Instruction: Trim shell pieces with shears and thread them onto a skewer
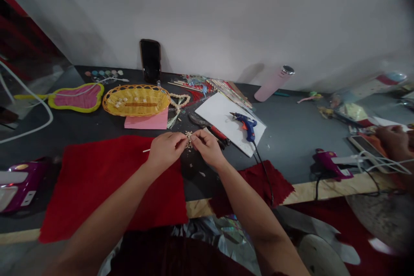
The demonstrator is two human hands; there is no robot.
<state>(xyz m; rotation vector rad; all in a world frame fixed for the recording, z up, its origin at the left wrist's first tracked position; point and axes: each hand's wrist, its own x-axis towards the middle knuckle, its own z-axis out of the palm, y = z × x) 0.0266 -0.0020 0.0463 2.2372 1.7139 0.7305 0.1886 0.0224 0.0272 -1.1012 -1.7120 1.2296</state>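
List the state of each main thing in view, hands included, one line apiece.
Left hand: pinching; anything held is too small to tell.
Right hand: pinching, close to the left.
Pale pieces: loose, heaped around where the hands meet.
Basket: upright, sparsely filled.
Phone: propped upright, screen dark.
Glue gun: lying on its side; whether hot, cannot tell.
Large red cloth: spread out, lapping over the table edge.
Bottle: standing.

Dark phone point(150, 60) against pale wall point(210, 17); pink bottle point(273, 85) farther right; yellow-rimmed paddle point(77, 97) at left.
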